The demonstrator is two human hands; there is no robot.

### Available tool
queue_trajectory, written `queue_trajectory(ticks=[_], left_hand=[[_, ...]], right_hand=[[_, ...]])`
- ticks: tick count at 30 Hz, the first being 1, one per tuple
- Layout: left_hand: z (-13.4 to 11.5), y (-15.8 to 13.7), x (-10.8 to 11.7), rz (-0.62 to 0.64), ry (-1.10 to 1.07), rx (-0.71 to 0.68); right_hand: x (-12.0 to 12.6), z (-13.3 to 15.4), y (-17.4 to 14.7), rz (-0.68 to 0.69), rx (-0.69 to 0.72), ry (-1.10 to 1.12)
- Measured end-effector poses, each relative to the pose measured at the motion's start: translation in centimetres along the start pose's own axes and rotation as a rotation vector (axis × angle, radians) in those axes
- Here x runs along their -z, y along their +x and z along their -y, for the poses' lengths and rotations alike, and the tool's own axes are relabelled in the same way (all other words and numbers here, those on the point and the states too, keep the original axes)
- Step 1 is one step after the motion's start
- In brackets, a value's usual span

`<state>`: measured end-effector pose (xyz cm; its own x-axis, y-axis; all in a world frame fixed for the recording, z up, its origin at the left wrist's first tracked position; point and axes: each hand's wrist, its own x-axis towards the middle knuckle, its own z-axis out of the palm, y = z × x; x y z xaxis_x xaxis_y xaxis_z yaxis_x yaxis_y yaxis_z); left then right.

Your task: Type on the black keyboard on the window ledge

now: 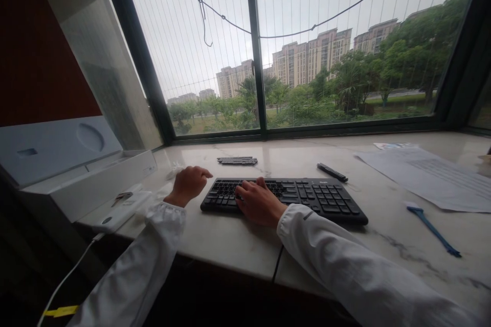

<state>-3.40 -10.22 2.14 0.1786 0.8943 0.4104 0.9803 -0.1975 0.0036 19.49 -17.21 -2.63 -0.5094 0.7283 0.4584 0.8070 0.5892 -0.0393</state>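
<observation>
A black keyboard lies on the marble-look sill. My right hand rests over its left-middle keys with bent fingers drawn together; the fingertips and anything between them are hidden. Just off the keyboard's left end is my left hand, raised a little, one finger stretched to the right and the others loosely curled, with nothing visible in it. Behind the keyboard sits a stack of thin dark grey strips. A short black bar-shaped piece lies behind its right part.
Printed sheets spread across the right side, with a blue slim tool in front of them. At left stand an open white box and a white device with a key on it and a cable. A window closes off the back.
</observation>
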Motion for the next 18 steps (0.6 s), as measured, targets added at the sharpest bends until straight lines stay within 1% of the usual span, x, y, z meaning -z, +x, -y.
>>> queue_trajectory(ticks=[2,3,5,8,11,14,16,18], left_hand=[[0.3,2.4,-0.4,-0.004,-0.027,0.052],[0.4,3.7,-0.8,0.029,-0.019,0.066],[0.5,6.2,-2.1,0.101,0.003,0.099],[0.3,9.1,-4.3,0.132,0.013,0.117],[0.0,11.1,-6.3,0.147,0.007,0.104],[-0.3,12.7,-7.7,0.167,-0.019,0.111],[-0.4,13.6,-8.5,0.189,-0.042,0.160],[-0.6,14.6,-9.1,0.222,-0.062,0.238]], right_hand=[[0.0,0.0,0.0,-0.002,-0.001,0.004],[-0.1,-0.1,0.0,-0.002,-0.002,0.004],[-0.1,-0.1,0.0,-0.002,-0.005,0.004],[-0.2,-0.3,0.0,-0.007,0.000,0.003],[-0.4,-0.4,0.0,-0.014,0.007,-0.001],[-0.5,-0.4,0.0,-0.012,0.006,-0.016],[-0.5,-0.4,0.0,-0.014,0.009,-0.026],[-0.5,-0.4,0.0,-0.020,0.013,-0.031]])
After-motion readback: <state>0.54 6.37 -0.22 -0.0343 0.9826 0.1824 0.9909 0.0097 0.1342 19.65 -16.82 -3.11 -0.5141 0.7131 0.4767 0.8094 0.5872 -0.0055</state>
